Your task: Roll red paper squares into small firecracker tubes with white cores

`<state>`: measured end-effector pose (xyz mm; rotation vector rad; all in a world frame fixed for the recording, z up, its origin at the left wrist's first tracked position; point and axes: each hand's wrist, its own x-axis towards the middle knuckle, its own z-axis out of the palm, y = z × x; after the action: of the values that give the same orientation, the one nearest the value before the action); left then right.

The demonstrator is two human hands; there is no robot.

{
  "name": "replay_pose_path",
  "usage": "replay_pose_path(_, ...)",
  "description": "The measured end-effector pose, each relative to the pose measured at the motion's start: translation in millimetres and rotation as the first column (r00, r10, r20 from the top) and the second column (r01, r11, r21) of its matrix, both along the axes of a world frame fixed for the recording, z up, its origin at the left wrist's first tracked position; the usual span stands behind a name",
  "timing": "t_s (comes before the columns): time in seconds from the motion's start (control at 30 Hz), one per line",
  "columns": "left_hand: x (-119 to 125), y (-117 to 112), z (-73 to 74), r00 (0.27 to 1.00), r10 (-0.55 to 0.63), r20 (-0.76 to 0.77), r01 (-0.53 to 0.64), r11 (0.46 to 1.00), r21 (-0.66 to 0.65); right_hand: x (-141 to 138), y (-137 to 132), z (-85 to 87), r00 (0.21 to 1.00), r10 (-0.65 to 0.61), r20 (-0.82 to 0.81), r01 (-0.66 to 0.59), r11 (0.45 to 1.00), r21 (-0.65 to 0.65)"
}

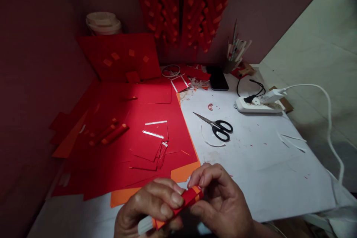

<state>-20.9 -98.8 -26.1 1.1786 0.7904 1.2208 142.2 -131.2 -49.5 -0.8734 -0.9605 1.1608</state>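
Near the front edge, my left hand [156, 202] grips a small red paper roll [187, 200] with orange bands at its ends. A whitish translucent rod [145, 225] sticks out of the roll's lower left end. My right hand [220, 197] closes thumb and fingertips around the roll's upper right end. Ahead of both hands lie several cut red paper pieces [149, 145], some with white strips along an edge. Black-handled scissors [219, 126] rest to the right of these, blades partly apart. Two similar finished-looking rolls [115, 134] lie further left.
Large red sheets [111, 171] cover the table's left side. At the back are a leaning red board [119, 57], a roll of tape [171, 71], a phone [219, 79] and a pen cup [232, 59]. A power strip [259, 105] with a white cable sits at right.
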Motion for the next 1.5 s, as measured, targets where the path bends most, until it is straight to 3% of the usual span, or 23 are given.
replay_pose_path(0.17,1,2,-2.6,1.000,0.003,0.020,-0.001,0.995,-0.100,0,2,4.2,0.997,0.067,-0.046,-0.073,0.989,-0.128)
replay_pose_path(0.33,2,4,-6.7,0.999,0.043,0.007,-0.040,0.960,-0.276,0,3,6.7,0.999,0.040,0.029,-0.033,0.978,-0.204)
replay_pose_path(0.53,5,6,-7.2,0.995,0.080,0.058,-0.051,0.922,-0.385,2,2,3.2,0.976,-0.058,0.210,0.082,0.991,-0.109)
replay_pose_path(0.87,9,2,-7.3,0.976,0.061,0.211,0.063,0.844,-0.533,6,1,4.6,0.909,-0.094,0.405,0.072,0.995,0.070)
replay_pose_path(1.1,11,3,-11.8,0.941,0.058,0.334,0.154,0.806,-0.572,-4,-1,-1.4,0.926,-0.162,0.340,0.213,0.969,-0.121)
replay_pose_path(1.2,10,2,-10.8,0.941,0.089,0.327,0.133,0.791,-0.597,-3,1,0.1,0.921,-0.127,0.369,0.182,0.976,-0.117)
replay_pose_path(1.5,15,6,-7.5,0.947,0.118,0.298,0.118,0.738,-0.665,8,2,5.8,0.853,-0.106,0.510,0.080,0.994,0.073)
